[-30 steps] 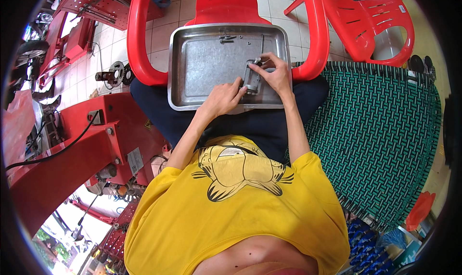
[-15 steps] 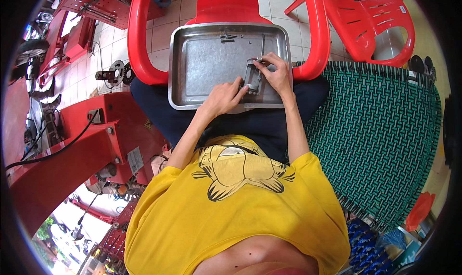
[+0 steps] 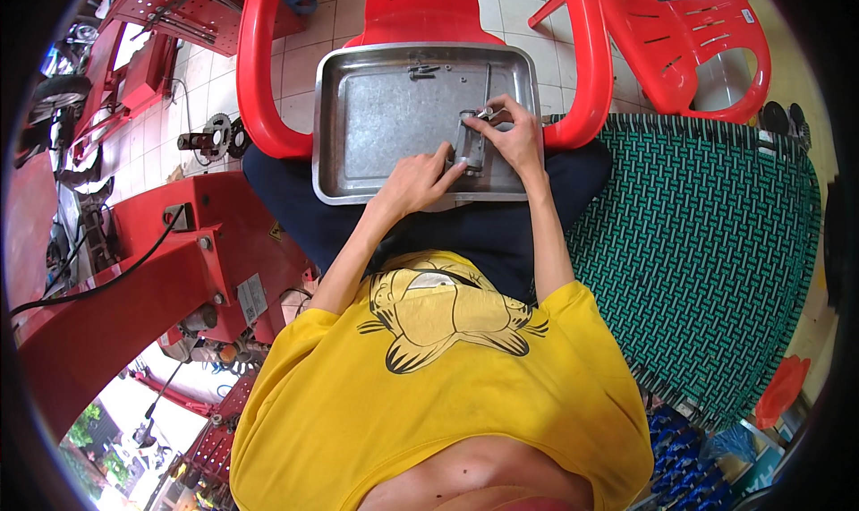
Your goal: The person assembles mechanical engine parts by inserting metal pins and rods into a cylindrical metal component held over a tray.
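An oblong grey metal part, with a dark middle and capped ends, is held over the right side of a shallow steel tray on my lap. My left hand steadies its near end between thumb and forefinger. At its far end, my right hand pinches a small shiny metal piece close against the part. Whether the piece sits in the part cannot be made out. A thin metal rod lies just beyond my right fingers. Several dark bolts and a small nut rest near the tray's far edge.
A red plastic chair holds the tray's far side between its arms. Another red chair stands at the far right. To my right is a green woven seat. A red machine frame and a toothed chainring are on the left.
My right fingers have shifted slightly, and the small metal piece is tilted differently at the part's far end. My left hand keeps the same hold.
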Demonstrator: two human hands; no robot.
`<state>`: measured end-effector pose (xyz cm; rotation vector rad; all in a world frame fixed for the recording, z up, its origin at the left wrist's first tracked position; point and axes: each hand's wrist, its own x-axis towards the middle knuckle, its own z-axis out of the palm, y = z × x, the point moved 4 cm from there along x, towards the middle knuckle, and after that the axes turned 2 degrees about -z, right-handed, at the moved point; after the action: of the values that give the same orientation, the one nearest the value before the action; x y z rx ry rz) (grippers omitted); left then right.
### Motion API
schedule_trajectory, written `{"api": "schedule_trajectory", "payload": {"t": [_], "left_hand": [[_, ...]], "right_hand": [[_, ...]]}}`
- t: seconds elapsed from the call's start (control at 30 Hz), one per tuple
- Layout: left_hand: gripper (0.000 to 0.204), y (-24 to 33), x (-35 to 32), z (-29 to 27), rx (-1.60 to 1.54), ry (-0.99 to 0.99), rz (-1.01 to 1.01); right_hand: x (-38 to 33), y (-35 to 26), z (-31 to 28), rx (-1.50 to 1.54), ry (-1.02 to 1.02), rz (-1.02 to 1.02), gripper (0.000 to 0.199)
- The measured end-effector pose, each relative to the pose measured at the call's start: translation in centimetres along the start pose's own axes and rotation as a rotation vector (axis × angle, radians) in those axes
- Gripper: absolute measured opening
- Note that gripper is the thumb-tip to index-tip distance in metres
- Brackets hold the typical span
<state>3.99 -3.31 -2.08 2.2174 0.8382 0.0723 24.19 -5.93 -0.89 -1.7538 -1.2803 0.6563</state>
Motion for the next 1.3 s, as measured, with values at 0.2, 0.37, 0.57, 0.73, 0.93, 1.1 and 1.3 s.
{"api": "schedule_trajectory", "payload": {"t": [0.2, 0.37, 0.57, 0.73, 0.93, 1.1, 1.3], "left_hand": [[0.050, 0.4, 0.3, 0.0, 0.012, -0.006, 0.009], [0.046, -0.1, 0.0, 0.1, -0.023, 0.008, 0.015], [0.043, -0.1, 0.1, 0.1, -0.045, 0.012, 0.024], [0.043, -0.1, 0.0, 0.0, -0.025, 0.011, 0.010], [0.043, 0.3, 0.0, -0.2, -0.033, 0.020, 0.023], [0.043, -0.4, -0.1, 0.1, -0.034, 0.015, 0.014], [0.043, 0.2, -0.1, -0.3, -0.020, 0.009, 0.016]], "right_hand": [[0.3, 2.0, 0.2, 0.053, 0.036, -0.192, 0.031], [0.1, -0.1, -0.1, 0.042, 0.012, -0.058, 0.023], [0.2, 1.2, 0.0, 0.127, -0.023, -0.027, 0.024], [-0.1, -0.4, 0.0, 0.069, 0.008, -0.057, 0.022], [0.2, 1.8, 0.1, 0.043, -0.027, -0.066, 0.035], [0.1, -0.6, 0.3, 0.186, 0.011, -0.115, 0.033], [-0.1, 0.2, 0.1, 0.065, -0.048, 0.053, 0.024]]}}
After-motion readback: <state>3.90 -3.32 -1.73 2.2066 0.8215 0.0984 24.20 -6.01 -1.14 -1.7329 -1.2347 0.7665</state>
